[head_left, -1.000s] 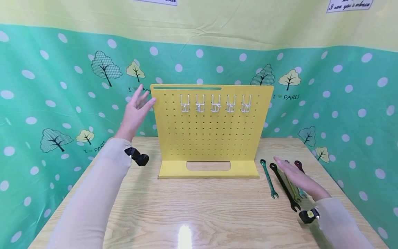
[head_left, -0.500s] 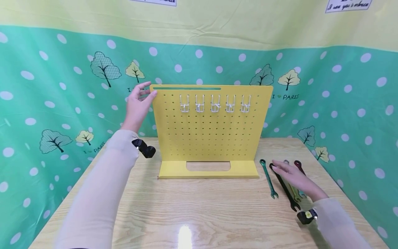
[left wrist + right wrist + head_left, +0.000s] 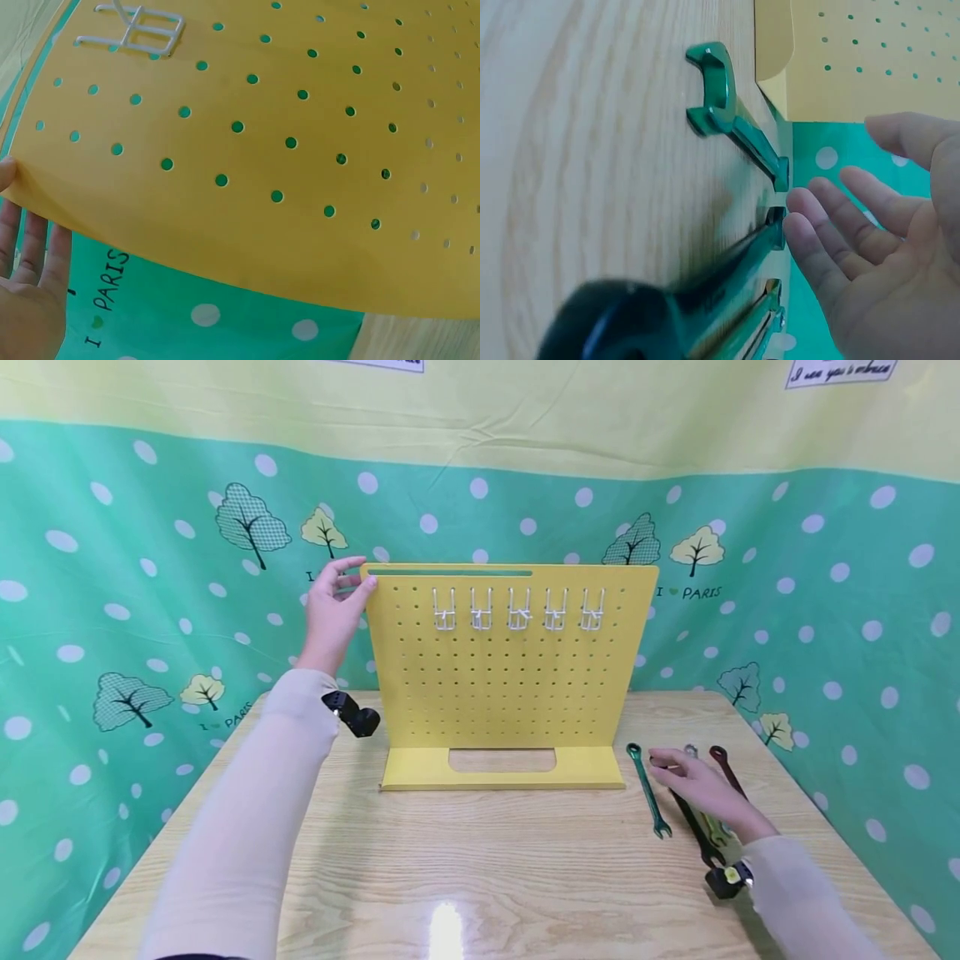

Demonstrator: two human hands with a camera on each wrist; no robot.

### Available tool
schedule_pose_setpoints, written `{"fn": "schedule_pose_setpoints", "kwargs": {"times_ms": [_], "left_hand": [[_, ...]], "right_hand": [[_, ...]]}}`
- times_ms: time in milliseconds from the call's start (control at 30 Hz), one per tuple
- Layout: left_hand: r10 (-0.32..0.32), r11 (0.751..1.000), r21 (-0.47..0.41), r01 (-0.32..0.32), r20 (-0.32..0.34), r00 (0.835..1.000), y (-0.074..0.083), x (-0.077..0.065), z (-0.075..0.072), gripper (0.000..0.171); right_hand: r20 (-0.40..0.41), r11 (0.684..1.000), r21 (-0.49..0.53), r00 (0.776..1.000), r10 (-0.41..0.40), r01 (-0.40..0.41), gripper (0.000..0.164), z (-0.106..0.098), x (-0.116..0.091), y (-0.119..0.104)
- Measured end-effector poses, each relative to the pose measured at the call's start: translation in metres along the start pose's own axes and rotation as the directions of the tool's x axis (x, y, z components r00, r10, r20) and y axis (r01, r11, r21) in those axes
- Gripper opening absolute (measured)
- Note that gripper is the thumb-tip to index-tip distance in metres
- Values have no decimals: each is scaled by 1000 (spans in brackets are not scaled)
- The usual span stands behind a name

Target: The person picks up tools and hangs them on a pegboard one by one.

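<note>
A yellow pegboard point(image 3: 510, 685) stands upright on the wooden table point(image 3: 480, 860), with several white wire hooks point(image 3: 517, 610) in a row near its top. My left hand point(image 3: 347, 587) holds the board's top left corner; in the left wrist view its fingers point(image 3: 30, 247) lie behind the board point(image 3: 262, 150). My right hand point(image 3: 671, 768) hovers, palm open, over the far end of a black wrench point(image 3: 697, 835). A green wrench point(image 3: 648, 789) lies just left of it. In the right wrist view the fingers point(image 3: 832, 232) are close to the black wrench point(image 3: 705, 292) and the green wrench point(image 3: 720, 97).
A dark red wrench point(image 3: 729, 770) and a yellowish one point(image 3: 712, 827) lie to the right of the black one, partly under my hand. A green dotted cloth point(image 3: 825, 610) hangs behind and beside the table. The board's base plate point(image 3: 502, 772) juts forward.
My left hand has moved right and taken hold of the board's top left corner. My right hand has slid left and slightly nearer, lowering over the black wrench's far end.
</note>
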State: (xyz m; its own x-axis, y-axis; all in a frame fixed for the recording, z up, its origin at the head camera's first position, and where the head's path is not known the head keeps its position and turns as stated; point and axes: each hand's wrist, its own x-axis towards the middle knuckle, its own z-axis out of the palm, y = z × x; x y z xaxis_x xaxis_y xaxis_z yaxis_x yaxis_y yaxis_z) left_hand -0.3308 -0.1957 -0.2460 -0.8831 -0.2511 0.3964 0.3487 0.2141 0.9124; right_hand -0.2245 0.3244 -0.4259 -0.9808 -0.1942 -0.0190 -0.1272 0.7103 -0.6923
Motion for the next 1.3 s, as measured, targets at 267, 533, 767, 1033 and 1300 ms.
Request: {"fn": "schedule_pose_setpoints", "kwargs": {"times_ms": [267,533,767,1033,1300], "left_hand": [[-15,1000,-17,14,-10,1000,-1,0,2,39],[-18,1000,-14,18,-11,1000,0,-1,5,39],[-17,1000,-16,17,-20,1000,2,-1,5,38],[-15,1000,-9,15,-24,1000,2,-2,4,37],[-4,1000,6,4,-18,1000,0,-1,4,37]], "right_hand": [[4,997,73,1000,16,-16,56,8,12,9],[3,986,112,992,123,-123,55,16,20,14],[-22,989,44,990,141,-140,49,18,24,17],[-18,980,-1,980,198,-198,42,18,29,18],[-8,962,-41,962,272,-272,33,16,33,12]]}}
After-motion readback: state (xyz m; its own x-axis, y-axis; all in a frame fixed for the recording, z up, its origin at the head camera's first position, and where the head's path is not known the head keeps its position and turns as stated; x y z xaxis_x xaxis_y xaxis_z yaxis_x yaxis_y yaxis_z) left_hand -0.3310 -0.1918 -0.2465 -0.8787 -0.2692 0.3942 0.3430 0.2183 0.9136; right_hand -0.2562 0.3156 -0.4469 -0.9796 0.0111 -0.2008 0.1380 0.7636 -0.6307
